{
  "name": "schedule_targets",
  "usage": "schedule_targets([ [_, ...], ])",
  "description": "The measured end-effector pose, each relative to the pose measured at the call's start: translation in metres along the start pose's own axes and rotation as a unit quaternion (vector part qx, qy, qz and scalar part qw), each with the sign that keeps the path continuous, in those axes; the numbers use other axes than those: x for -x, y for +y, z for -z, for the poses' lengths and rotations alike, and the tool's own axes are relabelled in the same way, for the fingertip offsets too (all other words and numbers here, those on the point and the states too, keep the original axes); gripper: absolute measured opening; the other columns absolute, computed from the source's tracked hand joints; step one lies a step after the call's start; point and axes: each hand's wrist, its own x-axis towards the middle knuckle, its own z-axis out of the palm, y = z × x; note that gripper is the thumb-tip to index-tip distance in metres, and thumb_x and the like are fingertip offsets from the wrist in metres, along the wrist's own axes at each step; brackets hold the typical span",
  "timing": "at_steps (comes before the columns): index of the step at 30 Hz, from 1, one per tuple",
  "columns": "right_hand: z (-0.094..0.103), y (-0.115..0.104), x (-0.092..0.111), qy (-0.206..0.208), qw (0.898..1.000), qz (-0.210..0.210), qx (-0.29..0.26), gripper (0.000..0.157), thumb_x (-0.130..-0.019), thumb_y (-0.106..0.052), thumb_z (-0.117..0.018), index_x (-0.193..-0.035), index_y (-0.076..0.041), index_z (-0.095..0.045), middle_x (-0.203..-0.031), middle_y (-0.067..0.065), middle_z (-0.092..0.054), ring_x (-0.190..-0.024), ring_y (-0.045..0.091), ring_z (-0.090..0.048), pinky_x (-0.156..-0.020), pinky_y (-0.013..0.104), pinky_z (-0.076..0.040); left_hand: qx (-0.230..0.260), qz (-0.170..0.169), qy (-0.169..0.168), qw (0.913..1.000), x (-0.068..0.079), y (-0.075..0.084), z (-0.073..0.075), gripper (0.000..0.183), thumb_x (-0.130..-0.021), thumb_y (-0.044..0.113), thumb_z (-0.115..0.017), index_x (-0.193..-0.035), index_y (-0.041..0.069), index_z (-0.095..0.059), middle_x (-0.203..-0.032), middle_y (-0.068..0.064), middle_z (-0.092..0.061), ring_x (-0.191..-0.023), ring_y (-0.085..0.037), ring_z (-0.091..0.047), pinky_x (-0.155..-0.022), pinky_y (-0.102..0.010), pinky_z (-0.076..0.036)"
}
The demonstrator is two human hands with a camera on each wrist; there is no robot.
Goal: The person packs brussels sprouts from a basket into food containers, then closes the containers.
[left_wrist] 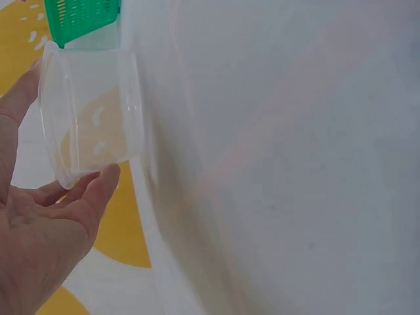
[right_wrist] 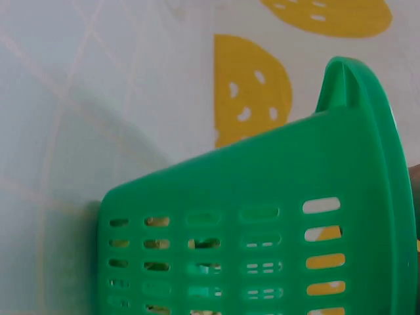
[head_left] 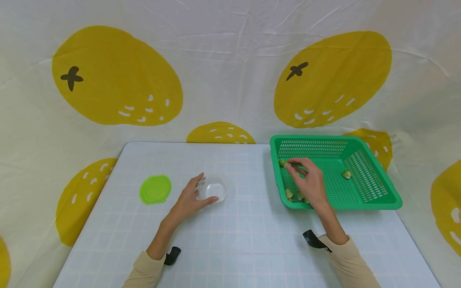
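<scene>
My left hand holds a clear round plastic tub by its sides, thumb nearest me and fingers at the far left. In the left wrist view the see-through tub has nothing inside. My right hand reaches down into a green plastic basket. At the basket's left side its thumb and fingertips pinch a small round green piece, like a Brussels sprout. Another such piece lies right beside it. In the right wrist view the basket wall hides the fingertips.
A bright green lid lies on the table left of my left hand. More green pieces sit in the basket's near left corner, and a single one lies toward its right. A white cloth with yellow fruit prints hangs behind the table.
</scene>
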Motion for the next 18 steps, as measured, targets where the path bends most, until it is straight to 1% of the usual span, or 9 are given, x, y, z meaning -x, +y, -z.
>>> schedule_targets([
  [3, -0.002, -0.015, -0.001, 0.014, 1.000, 0.002, -0.022, 0.020, -0.091, 0.010, -0.072, -0.111, 0.010, -0.071, -0.109, 0.022, -0.067, -0.098, 0.024, -0.066, -0.089, 0.018, -0.056, 0.000, -0.002, -0.001, 1.0000, 0.000, 0.000, 0.000, 0.106, -0.081, 0.045, -0.088, -0.160, 0.005, -0.029, -0.159, -0.019, -0.038, -0.147, -0.037, -0.037, -0.114, -0.051, -0.040],
  [7, -0.004, -0.037, -0.002, 0.013, 0.998, -0.012, -0.055, 0.019, -0.091, 0.011, -0.071, -0.110, 0.014, -0.069, -0.109, 0.027, -0.066, -0.101, 0.034, -0.064, -0.091, 0.022, -0.057, 0.002, 0.001, -0.001, 1.0000, 0.000, 0.000, -0.001, 0.105, -0.082, 0.043, -0.088, -0.160, 0.006, -0.029, -0.159, -0.018, -0.037, -0.147, -0.036, -0.037, -0.115, -0.051, -0.040],
  [8, -0.004, -0.040, -0.002, 0.010, 0.998, -0.017, -0.064, 0.019, -0.092, 0.011, -0.070, -0.110, 0.014, -0.069, -0.109, 0.028, -0.065, -0.102, 0.034, -0.064, -0.091, 0.022, -0.056, 0.001, 0.000, -0.002, 1.0000, -0.001, -0.001, -0.001, 0.105, -0.082, 0.043, -0.088, -0.160, 0.006, -0.029, -0.159, -0.018, -0.037, -0.147, -0.036, -0.037, -0.115, -0.051, -0.040],
  [9, -0.005, -0.041, -0.002, 0.008, 0.997, -0.022, -0.074, 0.019, -0.092, 0.011, -0.070, -0.111, 0.014, -0.069, -0.110, 0.028, -0.065, -0.103, 0.036, -0.064, -0.092, 0.022, -0.056, 0.001, 0.000, -0.002, 1.0000, -0.001, -0.001, -0.001, 0.105, -0.082, 0.043, -0.088, -0.160, 0.006, -0.029, -0.159, -0.018, -0.037, -0.147, -0.036, -0.037, -0.115, -0.051, -0.040],
  [11, -0.008, -0.039, -0.001, 0.003, 0.996, -0.025, -0.090, 0.020, -0.092, 0.011, -0.069, -0.112, 0.015, -0.068, -0.111, 0.029, -0.065, -0.103, 0.035, -0.064, -0.093, 0.022, -0.056, 0.002, 0.000, -0.001, 1.0000, -0.001, -0.001, -0.001, 0.105, -0.082, 0.043, -0.088, -0.160, 0.006, -0.029, -0.159, -0.018, -0.037, -0.147, -0.036, -0.037, -0.115, -0.051, -0.040],
  [14, -0.015, -0.028, 0.000, -0.002, 0.993, -0.030, -0.112, 0.021, -0.093, 0.010, -0.069, -0.114, 0.012, -0.069, -0.113, 0.027, -0.065, -0.103, 0.028, -0.065, -0.094, 0.022, -0.055, 0.005, -0.003, -0.002, 1.0000, -0.001, -0.001, -0.001, 0.105, -0.082, 0.043, -0.088, -0.160, 0.005, -0.028, -0.160, -0.019, -0.036, -0.147, -0.037, -0.036, -0.115, -0.052, -0.039],
  [18, -0.024, -0.018, 0.000, -0.003, 0.990, -0.050, -0.134, 0.021, -0.095, 0.006, -0.070, -0.116, 0.008, -0.070, -0.115, 0.022, -0.066, -0.103, 0.016, -0.066, -0.095, 0.022, -0.055, 0.011, -0.001, -0.003, 0.9999, 0.000, -0.001, -0.001, 0.105, -0.082, 0.042, -0.088, -0.160, 0.005, -0.028, -0.159, -0.019, -0.036, -0.147, -0.036, -0.036, -0.116, -0.052, -0.039],
])
